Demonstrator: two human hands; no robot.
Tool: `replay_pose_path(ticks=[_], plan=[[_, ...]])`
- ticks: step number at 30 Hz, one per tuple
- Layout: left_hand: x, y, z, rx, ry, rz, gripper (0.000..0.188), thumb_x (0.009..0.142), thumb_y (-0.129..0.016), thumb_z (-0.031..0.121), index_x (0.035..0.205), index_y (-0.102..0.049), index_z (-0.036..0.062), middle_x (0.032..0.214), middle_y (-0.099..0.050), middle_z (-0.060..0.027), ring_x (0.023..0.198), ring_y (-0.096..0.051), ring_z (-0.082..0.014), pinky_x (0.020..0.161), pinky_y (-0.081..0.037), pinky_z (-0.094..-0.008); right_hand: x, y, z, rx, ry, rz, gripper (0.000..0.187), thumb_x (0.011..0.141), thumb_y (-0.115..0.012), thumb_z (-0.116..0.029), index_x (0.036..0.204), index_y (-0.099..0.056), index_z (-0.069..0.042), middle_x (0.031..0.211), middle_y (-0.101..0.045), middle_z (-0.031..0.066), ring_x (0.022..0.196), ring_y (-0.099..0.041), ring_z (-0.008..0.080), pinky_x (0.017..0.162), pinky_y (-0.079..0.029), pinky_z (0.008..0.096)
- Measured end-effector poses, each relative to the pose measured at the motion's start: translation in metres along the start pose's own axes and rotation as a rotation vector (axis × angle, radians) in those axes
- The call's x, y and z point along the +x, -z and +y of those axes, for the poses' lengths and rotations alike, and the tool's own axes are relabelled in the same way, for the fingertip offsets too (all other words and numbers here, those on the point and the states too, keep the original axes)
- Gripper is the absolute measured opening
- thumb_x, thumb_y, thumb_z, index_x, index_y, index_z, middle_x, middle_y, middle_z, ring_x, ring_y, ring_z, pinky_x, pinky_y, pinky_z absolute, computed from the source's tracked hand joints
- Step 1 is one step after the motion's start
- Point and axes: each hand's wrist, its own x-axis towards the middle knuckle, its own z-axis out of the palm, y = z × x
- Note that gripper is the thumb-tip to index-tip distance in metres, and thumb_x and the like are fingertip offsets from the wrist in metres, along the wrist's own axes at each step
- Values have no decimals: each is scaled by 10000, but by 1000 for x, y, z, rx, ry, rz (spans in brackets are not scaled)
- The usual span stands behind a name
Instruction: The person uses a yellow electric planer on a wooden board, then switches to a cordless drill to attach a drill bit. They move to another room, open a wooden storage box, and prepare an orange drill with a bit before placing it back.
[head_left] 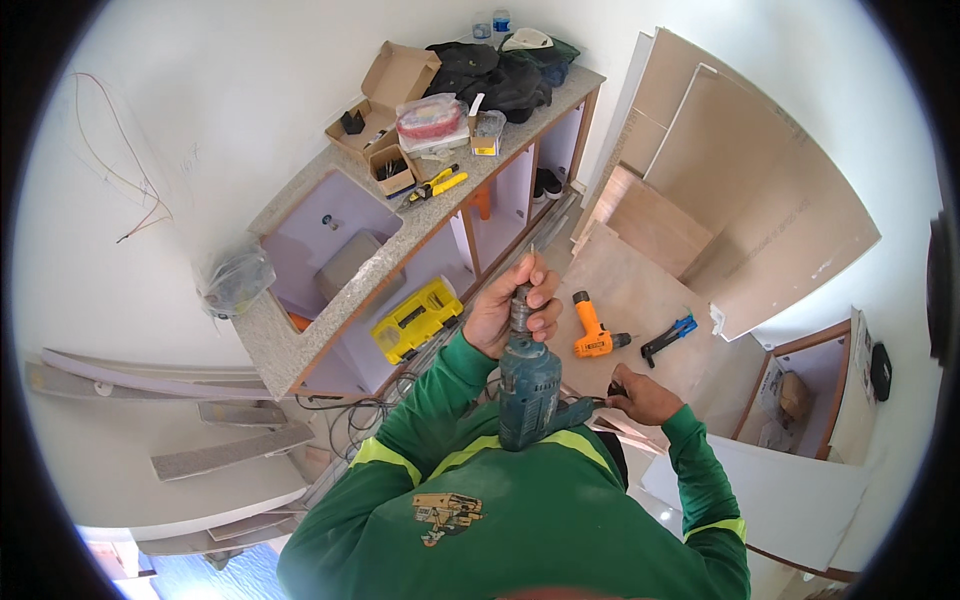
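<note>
Teal drill: we have it upright in the view, in front of our green shirt [450, 500], with its thin bit pointing away from us; teal drill [530, 390] body below, handle toward our right.
Left hand: our left hand [500, 312] wraps its fingers around the chuck [520, 312], holding the tool near its front end.
Right hand: our right hand [648, 398] is narrow, fingers curled on a small dark piece [616, 387] just beside the handle's end; we cannot tell whether that is part of the cord.
Pale sheet: ahead of our right hand, an orange drill [592, 325] and a black-and-blue hand tool [668, 339] lie near each other on the pale sheet [640, 275].
Worktop: ahead to our left, the speckled worktop [268, 345] carries an open cardboard box [390, 85], yellow-handled pliers [438, 186] and dark cloth [500, 85].
Cabinet: below it we see a yellow case [415, 320].
Floor: loose cables [355, 425] coil near our left sleeve.
Right wall: large cardboard sheets [765, 190] lean there.
</note>
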Motion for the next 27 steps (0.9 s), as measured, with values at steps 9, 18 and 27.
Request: replay_pose_path(ticks=[9,18,27], plan=[[5,-1,-5,148,-38,177,283,1158,-489,391,1048,-512,132,874,-522,-1,704,-577,-160,640,-552,-338,16,-34,24,-7,119,266,409,948,-832,-189,1058,-459,-61,867,-657,169,776,-659,366,706,-513,434],[0,-21,-2,298,-73,292,293,1161,-483,388,1023,-518,132,876,-533,-8,724,-603,-165,664,-575,-341,19,-90,57,1596,-37,603,213,1101,-623,-316,985,-527,-165,736,-404,-58,639,-419,88,609,-373,277],[20,-32,-22,422,77,277,358,1146,-498,432,1162,-599,89,998,-641,-50,749,-646,-174,668,-586,-351,-20,28,-122,131,409,1035,203,993,-687,-64,1183,-622,-87,995,-674,54,997,-651,242,902,-465,346]])
